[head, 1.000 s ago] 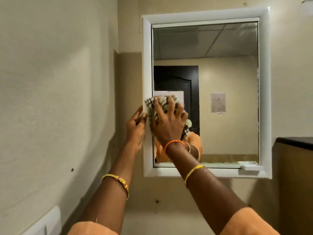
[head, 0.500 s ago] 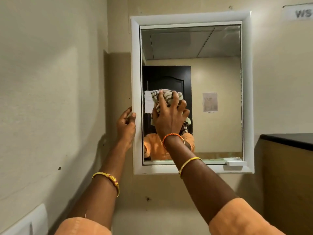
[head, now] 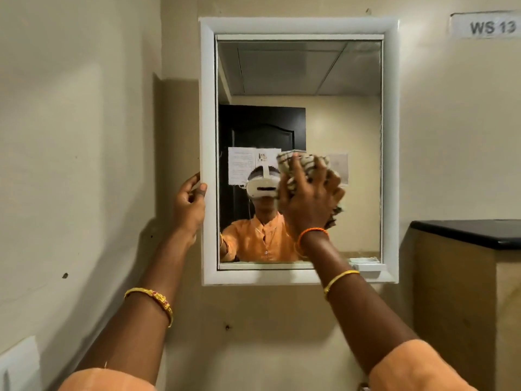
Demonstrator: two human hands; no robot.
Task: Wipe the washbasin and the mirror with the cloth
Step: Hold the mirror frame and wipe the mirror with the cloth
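**Cloth carried rightward across the glass**

Since half a second before, your right hand (head: 310, 201) had slid the cloth (head: 306, 167) from the left part of the mirror (head: 298, 80) toward its middle, and your reflected headset had come into sight beside it.

In the head view, your right hand's fingers were spread and curled over the bunched striped cloth, pressing it against the glass at mid-height. Your left hand (head: 189, 204) gripped the left edge of the white mirror frame (head: 208, 108), thumb in front and fingers wrapped round the side, well apart from the cloth.

Most of the cloth was hidden under your right hand; only its top and a lower right corner showed. The washbasin was out of frame. A wall label (head: 492, 26) read "WS 13", and a dark-topped cabinet (head: 465, 235) was cut off at the right edge.
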